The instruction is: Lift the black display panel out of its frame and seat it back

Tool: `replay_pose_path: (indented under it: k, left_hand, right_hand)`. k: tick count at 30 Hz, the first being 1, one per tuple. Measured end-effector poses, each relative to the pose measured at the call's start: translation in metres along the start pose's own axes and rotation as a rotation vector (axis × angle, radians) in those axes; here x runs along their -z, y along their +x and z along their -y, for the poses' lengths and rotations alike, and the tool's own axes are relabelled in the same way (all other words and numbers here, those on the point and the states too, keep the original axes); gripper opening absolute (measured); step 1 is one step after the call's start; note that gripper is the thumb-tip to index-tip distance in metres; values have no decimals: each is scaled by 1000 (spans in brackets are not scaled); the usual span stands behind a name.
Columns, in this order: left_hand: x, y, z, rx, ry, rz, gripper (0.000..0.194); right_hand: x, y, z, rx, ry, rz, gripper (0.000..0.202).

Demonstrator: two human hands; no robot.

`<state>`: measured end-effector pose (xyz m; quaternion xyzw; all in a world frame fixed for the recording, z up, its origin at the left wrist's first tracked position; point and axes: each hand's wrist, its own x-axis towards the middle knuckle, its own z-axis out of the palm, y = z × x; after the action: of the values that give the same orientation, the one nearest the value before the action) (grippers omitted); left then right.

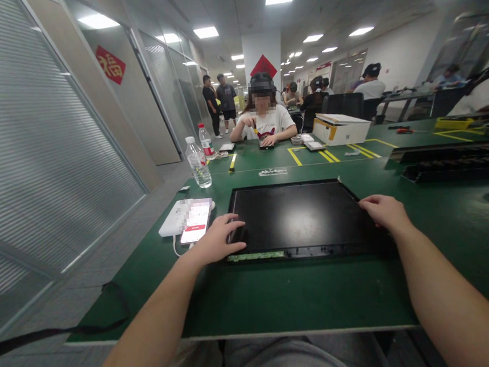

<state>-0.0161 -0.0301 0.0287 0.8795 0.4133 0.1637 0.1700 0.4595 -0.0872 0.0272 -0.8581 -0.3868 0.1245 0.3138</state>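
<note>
A black flat display panel lies face up on the green table in front of me. Along its near edge runs a narrow strip, partly green like a circuit board. My left hand rests at the panel's left edge, fingers spread with the tips on its surface. At the right edge, my right hand has its thumb and fingers pinched on the panel's side; part of that grip is hidden behind the hand.
Left of the panel lie a lit phone with a cable and a white box. Bottles stand behind them. Long black parts lie at right. Across the table sits a person near a white box with yellow trim.
</note>
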Motion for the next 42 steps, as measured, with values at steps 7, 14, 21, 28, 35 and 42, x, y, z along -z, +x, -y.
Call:
replay_pose_path:
  k: [7,14,21,28,35,42]
  left_hand:
    - [12,1,-8,-66,-134,128,50]
    - [7,-1,-11,-93,-160,101,46]
    - [5,0,-10,-45,-145,55,49]
    - [-2,7,8,137,30,-162,38]
    - [-9,11,12,206,58,-152,40]
    - [-14,12,4,232,121,-117,45]
  right_hand:
    - [-1,2,-4,13,16,-9,33]
    - [-2,2,-4,10,7,-15,32]
    - [-2,5,-5,-6,-2,-4,33]
    - [-2,6,-6,17,-25,-8,30]
    - [0,2,0,2,-69,19,31]
    - [3,-2,5,-26,-103,60,36]
